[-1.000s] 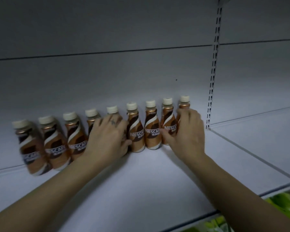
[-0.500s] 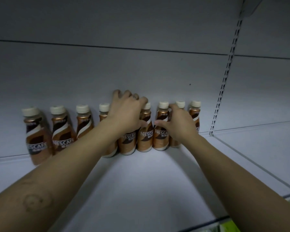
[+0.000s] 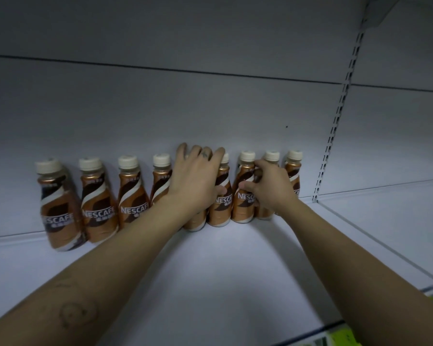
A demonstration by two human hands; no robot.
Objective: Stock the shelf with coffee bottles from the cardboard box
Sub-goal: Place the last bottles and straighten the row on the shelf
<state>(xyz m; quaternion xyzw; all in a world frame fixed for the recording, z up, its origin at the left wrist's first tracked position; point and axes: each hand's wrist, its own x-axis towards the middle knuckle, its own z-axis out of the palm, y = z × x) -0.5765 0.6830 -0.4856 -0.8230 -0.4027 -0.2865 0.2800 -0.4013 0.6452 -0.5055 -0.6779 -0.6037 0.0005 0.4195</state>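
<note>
Hands clasp shelved coffee bottles.

Plenty of open shelf in front of the bottles, wide enough for both arms. Back wall blocked by the tight row, no gaps between. Slotted upright closes off the right.

Ahead of you: pale grey back panel crossed by thin dark seam. On your right, slotted metal upright running floor-to-top. Bottom right corner: blurred green packaging, contents unreadable.
</note>
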